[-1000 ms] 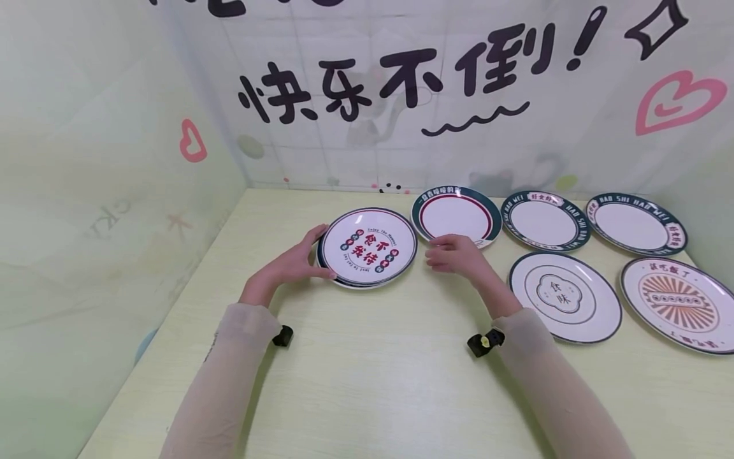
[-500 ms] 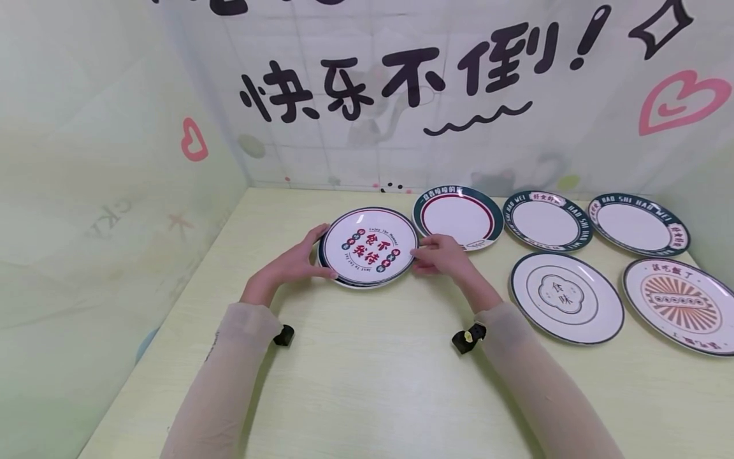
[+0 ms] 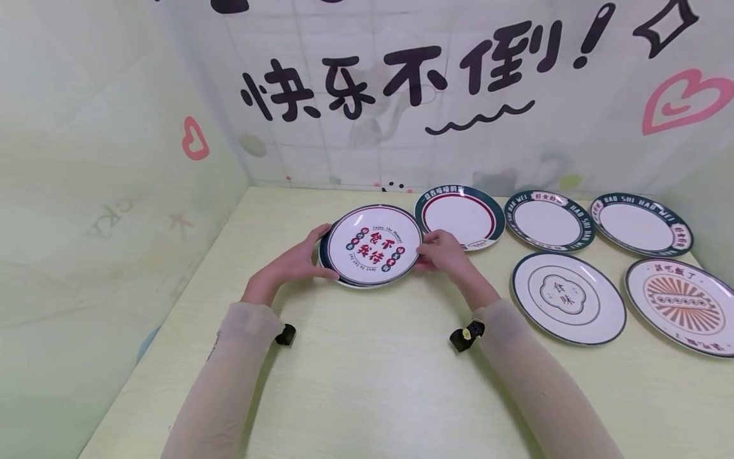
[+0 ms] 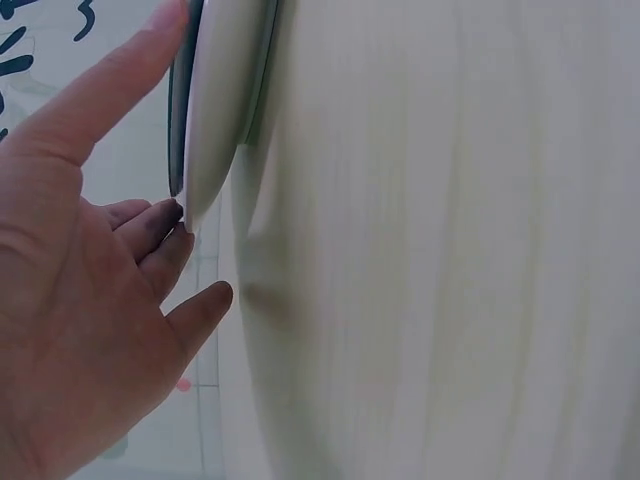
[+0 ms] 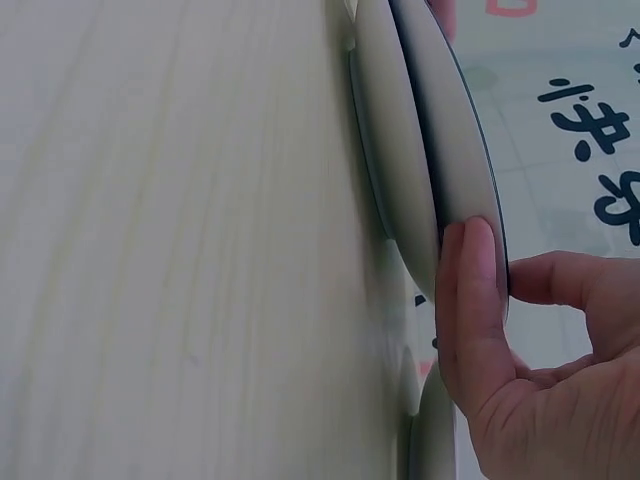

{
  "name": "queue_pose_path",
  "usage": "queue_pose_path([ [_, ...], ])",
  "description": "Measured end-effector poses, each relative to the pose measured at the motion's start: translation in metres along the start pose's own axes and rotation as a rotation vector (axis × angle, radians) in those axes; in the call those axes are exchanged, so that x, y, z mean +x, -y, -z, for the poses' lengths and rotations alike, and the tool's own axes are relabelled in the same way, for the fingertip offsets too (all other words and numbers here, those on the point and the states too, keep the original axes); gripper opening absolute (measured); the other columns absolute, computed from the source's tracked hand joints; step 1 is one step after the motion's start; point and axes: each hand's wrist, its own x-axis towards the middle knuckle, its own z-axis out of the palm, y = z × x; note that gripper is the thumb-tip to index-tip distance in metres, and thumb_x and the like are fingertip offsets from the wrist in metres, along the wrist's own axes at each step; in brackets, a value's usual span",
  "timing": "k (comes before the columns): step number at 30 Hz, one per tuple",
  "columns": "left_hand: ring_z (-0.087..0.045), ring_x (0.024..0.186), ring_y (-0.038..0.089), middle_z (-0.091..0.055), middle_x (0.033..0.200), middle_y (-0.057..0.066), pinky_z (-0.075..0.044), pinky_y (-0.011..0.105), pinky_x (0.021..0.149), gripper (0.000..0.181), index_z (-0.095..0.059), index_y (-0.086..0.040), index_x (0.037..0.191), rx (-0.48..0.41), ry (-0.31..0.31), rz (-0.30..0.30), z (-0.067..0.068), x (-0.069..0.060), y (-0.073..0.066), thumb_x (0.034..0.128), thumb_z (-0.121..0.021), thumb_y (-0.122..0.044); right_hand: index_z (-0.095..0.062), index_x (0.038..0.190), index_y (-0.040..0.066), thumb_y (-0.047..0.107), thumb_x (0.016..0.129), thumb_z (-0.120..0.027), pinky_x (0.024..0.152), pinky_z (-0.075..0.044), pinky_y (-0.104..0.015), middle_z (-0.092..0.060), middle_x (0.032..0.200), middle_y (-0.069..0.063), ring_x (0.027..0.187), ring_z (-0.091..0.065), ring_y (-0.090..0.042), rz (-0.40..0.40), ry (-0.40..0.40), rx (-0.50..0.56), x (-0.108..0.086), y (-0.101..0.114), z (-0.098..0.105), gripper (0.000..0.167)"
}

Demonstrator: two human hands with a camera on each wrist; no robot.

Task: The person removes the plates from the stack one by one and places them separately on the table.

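Note:
In the head view, a white plate (image 3: 375, 245) with red characters in its middle lies at the top of a small stack. The rim of a lower plate (image 3: 325, 252) shows at its left. The left hand (image 3: 291, 262) holds the stack's left edge, thumb at the near side and fingers at the far side. At the opposite edge, the right hand (image 3: 444, 252) pinches the top plate's rim. The right wrist view shows its thumb above and fingers beneath the raised rim, with a gap over the lower plate (image 5: 392, 120).
A red-ringed green-rimmed plate (image 3: 459, 217) lies just behind the right hand. Two green-rimmed plates (image 3: 549, 220) (image 3: 641, 223) stand farther right. Nearer are a plate with a flower-shaped emblem (image 3: 590, 299) and an orange-rayed plate (image 3: 682, 303). A printed wall (image 3: 344, 153) closes the table's back.
The right hand has moved left onto the top plate's right rim and pinched it. The top plate has shifted slightly right and up, uncovering more of the lower plate. The left hand stays in place.

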Motion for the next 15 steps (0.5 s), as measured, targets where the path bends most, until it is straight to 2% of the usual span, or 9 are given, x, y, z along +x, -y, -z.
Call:
queue_pose_path([
  [6, -0.011, 0.156, 0.035, -0.009, 0.169, 0.009, -0.016, 0.054, 0.126, 0.120, -0.004, -0.014, 0.161, 0.021, -0.003, -0.008, 0.000, 0.001, -0.001, 0.0770, -0.085, -0.042, -0.044, 0.138, -0.001, 0.012, 0.100, -0.057, 0.072, -0.061, -0.021, -0.060, 0.120, -0.021, 0.077, -0.066, -0.011, -0.004, -0.003, -0.010, -0.005, -0.004, 0.016, 0.042],
  [15, -0.014, 0.155, 0.036, -0.012, 0.169, 0.010, -0.019, 0.055, 0.125, 0.111, -0.007, -0.015, 0.161, 0.031, -0.015, 0.006, 0.000, 0.003, -0.002, 0.0819, -0.081, -0.039, -0.043, 0.140, -0.001, 0.016, 0.101, -0.055, 0.071, -0.059, -0.018, -0.061, 0.122, -0.024, 0.075, -0.067, -0.010, 0.017, 0.038, -0.096, -0.020, -0.008, 0.047, 0.044],
])
